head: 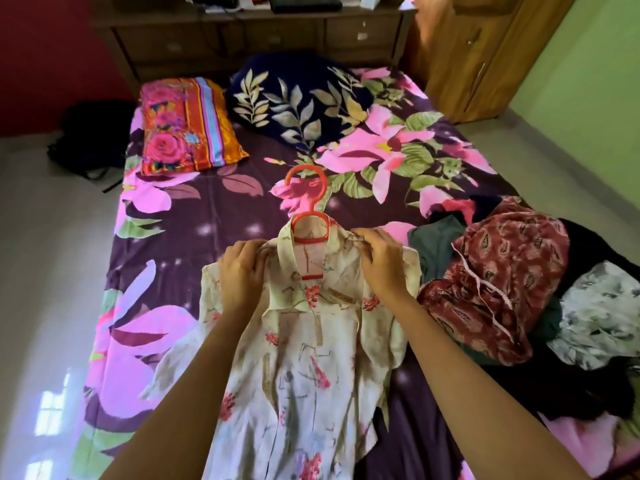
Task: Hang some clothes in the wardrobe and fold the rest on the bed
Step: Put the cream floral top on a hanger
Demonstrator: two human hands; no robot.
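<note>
A cream shirt with red flowers lies flat on the bed, collar pointing away from me. A red plastic hanger sits inside its neck, the hook sticking out beyond the collar. My left hand pinches the shirt's left shoulder next to the collar. My right hand grips the right shoulder and collar edge with curled fingers. The wooden wardrobe stands at the far right of the room, its door shut.
A heap of clothes lies on the bed's right side: a red patterned garment, a dark green one, a grey-white one. Near the wooden headboard rest an orange floral pillow and a navy leaf-print pillow.
</note>
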